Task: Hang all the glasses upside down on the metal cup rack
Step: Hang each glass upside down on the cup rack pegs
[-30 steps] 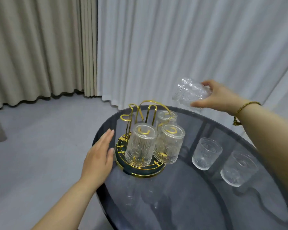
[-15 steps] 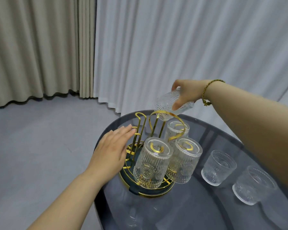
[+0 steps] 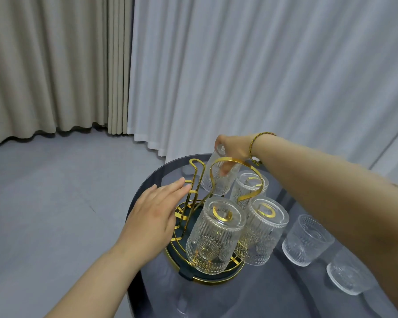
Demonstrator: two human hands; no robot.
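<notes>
A gold metal cup rack [image 3: 194,177] with a round dark base stands on the dark glass table [image 3: 274,292]. Three ribbed clear glasses hang on it upside down: a front one [image 3: 214,235], a right one [image 3: 261,230] and a back one [image 3: 247,187]. My right hand [image 3: 233,149] grips a fourth glass [image 3: 216,182] upside down at the rack's far side, behind the gold handle loop. My left hand [image 3: 154,214] rests with flat, spread fingers against the rack's left prongs. Two more glasses [image 3: 306,239] [image 3: 348,274] stand upright on the table at the right.
The round table's edge curves close to the rack on the left, with grey floor [image 3: 44,203] beyond. Beige curtains [image 3: 44,65] and white curtains [image 3: 262,65] hang behind the table.
My right hand has brought the glass down from above the table to the rack's far side, mouth down. My left hand has moved from the table edge onto the rack.
</notes>
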